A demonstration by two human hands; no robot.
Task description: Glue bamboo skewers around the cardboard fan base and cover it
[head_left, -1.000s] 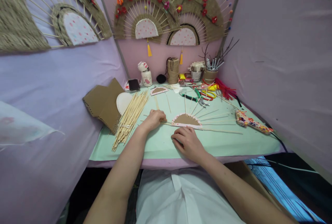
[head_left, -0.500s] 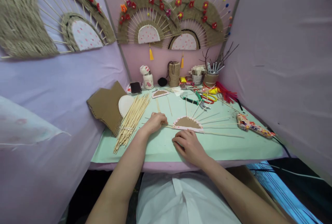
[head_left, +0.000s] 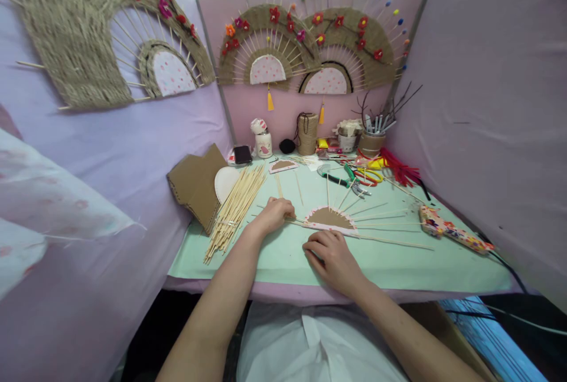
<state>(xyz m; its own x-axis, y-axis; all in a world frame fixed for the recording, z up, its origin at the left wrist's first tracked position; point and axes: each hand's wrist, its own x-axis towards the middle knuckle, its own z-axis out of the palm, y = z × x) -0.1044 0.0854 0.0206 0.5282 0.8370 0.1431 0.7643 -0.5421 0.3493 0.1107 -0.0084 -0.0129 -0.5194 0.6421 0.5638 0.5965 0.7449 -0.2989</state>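
Observation:
A half-round piece of cardboard (head_left: 330,218) with a pink-dotted fabric border lies flat on the table. Thin bamboo sticks (head_left: 383,223) fan out from its top and right side, and another stick extends along its base. At its left end, my left hand (head_left: 275,215) is closed, pinching a bamboo stick (head_left: 296,222) that runs toward the half-round piece. My right hand (head_left: 333,256) rests below, its bent fingers touching the lower fabric edge and the thumb apart; I see nothing held in it.
A bundle of bamboo sticks (head_left: 237,211) lies left, beside brown cardboard (head_left: 199,184). Green-handled pliers (head_left: 349,176) and yellow scissors (head_left: 371,176) lie behind. A flower-patterned glue gun (head_left: 454,231) sits right, with a twine roll (head_left: 306,134) at the back. Finished fans (head_left: 261,22) hang behind.
The camera view has shifted, so everything appears slightly farther right and lower. Both hands keep nearly the same places against the half-round piece.

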